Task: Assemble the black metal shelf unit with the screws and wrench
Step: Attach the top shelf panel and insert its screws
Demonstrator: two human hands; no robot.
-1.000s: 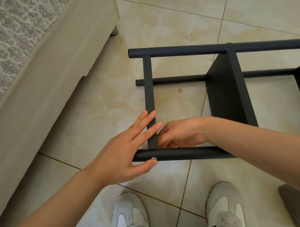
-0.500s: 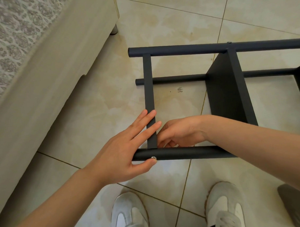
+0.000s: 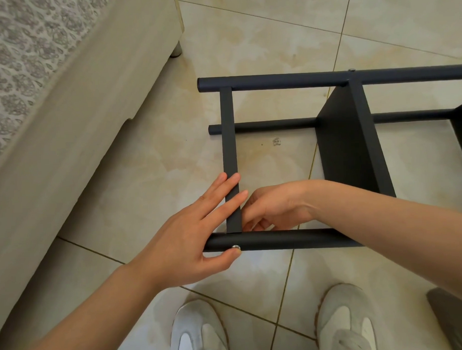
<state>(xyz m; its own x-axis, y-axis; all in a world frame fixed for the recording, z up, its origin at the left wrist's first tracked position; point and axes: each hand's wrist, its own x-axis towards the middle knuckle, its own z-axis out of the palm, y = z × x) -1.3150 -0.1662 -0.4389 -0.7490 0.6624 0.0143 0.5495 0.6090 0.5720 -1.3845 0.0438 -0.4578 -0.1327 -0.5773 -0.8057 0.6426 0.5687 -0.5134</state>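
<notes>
Shelf unit (image 3: 347,150) first: where does it lie? asks one watcher.

On its side on the tiled floor (image 3: 272,37), answers the other, right in front of the person's white shoes (image 3: 198,333). Its near tube (image 3: 292,239) runs across just beyond the toes. Its far tube (image 3: 300,80) lies parallel further off, and a flat crossbar (image 3: 229,148) joins the two at the left end.

And the left hand (image 3: 185,242)?

Spread flat, with nothing gripped. Its fingers (image 3: 225,193) are straight and lie slantwise over the lower part of the crossbar. The thumb tip touches a silver screw (image 3: 236,246) seated in the near tube, just under the joint with the crossbar.

What does the right hand (image 3: 275,207) do?

It reaches in from the right, over the near tube, into the corner where crossbar and tube meet. Its fingers are curled down and inward, close against the crossbar's right edge. Whether they pinch anything cannot be told, because the tube and the hand itself hide the tips.

Anything else around?

Beige upholstered furniture (image 3: 65,115) with a patterned top stands along the left, well apart from the shelf unit. A dark grey object (image 3: 455,319) shows at the lower right corner, too cut off to name.
</notes>
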